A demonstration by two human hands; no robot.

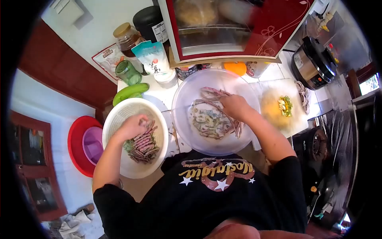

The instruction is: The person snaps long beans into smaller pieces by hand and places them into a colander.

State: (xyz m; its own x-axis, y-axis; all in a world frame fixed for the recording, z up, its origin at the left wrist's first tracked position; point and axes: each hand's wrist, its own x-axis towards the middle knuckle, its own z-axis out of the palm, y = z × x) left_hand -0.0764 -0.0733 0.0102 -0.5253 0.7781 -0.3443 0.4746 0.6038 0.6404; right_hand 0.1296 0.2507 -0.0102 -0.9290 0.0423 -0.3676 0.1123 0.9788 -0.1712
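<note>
My left hand [135, 126] is over the white colander [113, 117], its fingers curled in at the beans; whatever they hold is hidden. Purple bean pieces [144, 144] lie in a pile inside the colander, with some green bits at the left of the pile. In the large clear plastic bowl [184, 109], my right hand [234, 106] has its fingers closed on long purple beans [215, 93]. More whole beans stretch down the bowl's right side, and short pieces [207, 121] cover its bottom.
Right of the bowl, a cutting board [274, 95] bears chopped garlic and greens [285, 106]. A pressure cooker [314, 63] stands beyond. Behind are a red cabinet [238, 36], a green jar [128, 73] and green gourds [129, 93]. Red [75, 145] and purple basins [92, 145] are at left.
</note>
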